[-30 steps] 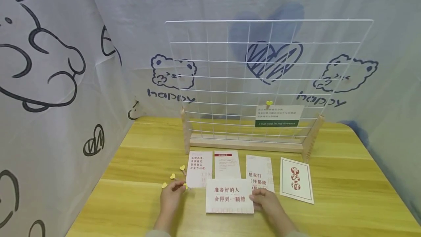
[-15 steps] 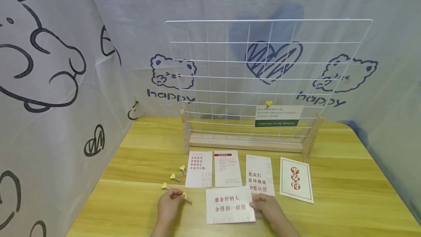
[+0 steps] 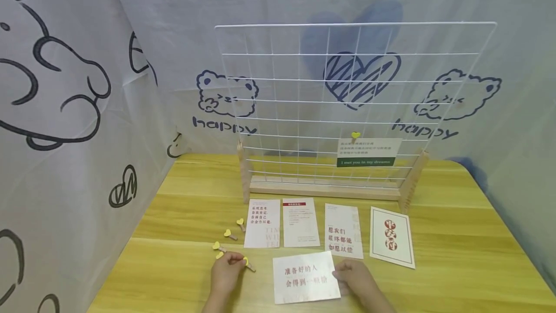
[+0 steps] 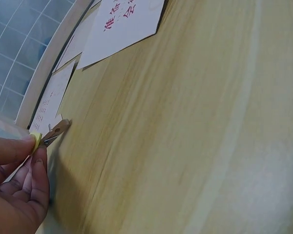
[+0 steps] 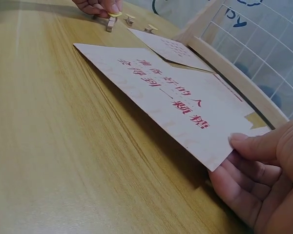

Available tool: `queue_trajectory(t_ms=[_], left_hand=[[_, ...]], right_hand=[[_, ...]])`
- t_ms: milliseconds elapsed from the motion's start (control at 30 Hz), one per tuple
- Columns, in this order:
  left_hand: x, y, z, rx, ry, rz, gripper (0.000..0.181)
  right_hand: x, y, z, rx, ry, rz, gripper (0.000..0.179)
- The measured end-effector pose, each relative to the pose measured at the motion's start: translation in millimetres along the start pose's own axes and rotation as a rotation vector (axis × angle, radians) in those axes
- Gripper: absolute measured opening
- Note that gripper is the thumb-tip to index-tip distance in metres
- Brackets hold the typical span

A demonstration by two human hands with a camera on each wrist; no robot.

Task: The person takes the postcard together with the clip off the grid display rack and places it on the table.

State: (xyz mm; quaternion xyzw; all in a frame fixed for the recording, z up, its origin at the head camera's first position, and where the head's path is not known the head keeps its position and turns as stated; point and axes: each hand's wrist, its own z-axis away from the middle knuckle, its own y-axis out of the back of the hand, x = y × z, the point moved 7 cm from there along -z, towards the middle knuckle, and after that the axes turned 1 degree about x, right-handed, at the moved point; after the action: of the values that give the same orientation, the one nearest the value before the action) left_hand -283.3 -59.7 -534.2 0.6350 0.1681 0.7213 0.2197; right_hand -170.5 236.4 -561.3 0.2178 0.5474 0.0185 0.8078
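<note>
My left hand (image 3: pixel 226 273) pinches a small wooden clothespin (image 4: pixel 57 129) by its yellow heart end, between thumb and fingertips. The bare wooden tip points away from the fingers. In my right hand (image 3: pixel 358 279) is a white card (image 3: pixel 304 277) with red characters, gripped at its right edge with the thumb on top. That card is held tilted above the table, as the right wrist view shows. Several other heart clothespins (image 3: pixel 230 234) lie beside the left hand, one partly hidden behind it.
A white wire grid (image 3: pixel 299 86) stands on a wooden base (image 3: pixel 323 189) at the back. A green-and-white card (image 3: pixel 369 152) hangs on it from a heart clothespin (image 3: pixel 355 135). Before it lie several cards, including a framed one (image 3: pixel 392 237) at right. A printed curtain (image 3: pixel 143 110) surrounds the table (image 3: pixel 456 274).
The right hand has drawn the card nearer to me, uncovering the cards behind it, and the card now slants more. The left hand has come slightly nearer too, keeping the clothespin.
</note>
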Motion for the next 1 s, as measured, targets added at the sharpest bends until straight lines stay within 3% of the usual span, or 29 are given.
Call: queue_trajectory(t_ms=[200, 567, 1000], left_hand=[[0.3, -0.4, -1.9, 0.009, 0.01, -0.004, 0.009], [1.3, -0.2, -5.5, 0.02, 0.016, -0.042, 0.008], [3.6, -1.6, -5.7, 0.008, 0.018, -0.041, 0.007]], right_hand=[[2, 1, 3.1, -0.013, -0.02, 0.005, 0.015], [3, -5, 10.3, -0.086, -0.12, -0.184, 0.016], [3, -3, 15.0, -0.097, -0.156, -0.149, 0.016]])
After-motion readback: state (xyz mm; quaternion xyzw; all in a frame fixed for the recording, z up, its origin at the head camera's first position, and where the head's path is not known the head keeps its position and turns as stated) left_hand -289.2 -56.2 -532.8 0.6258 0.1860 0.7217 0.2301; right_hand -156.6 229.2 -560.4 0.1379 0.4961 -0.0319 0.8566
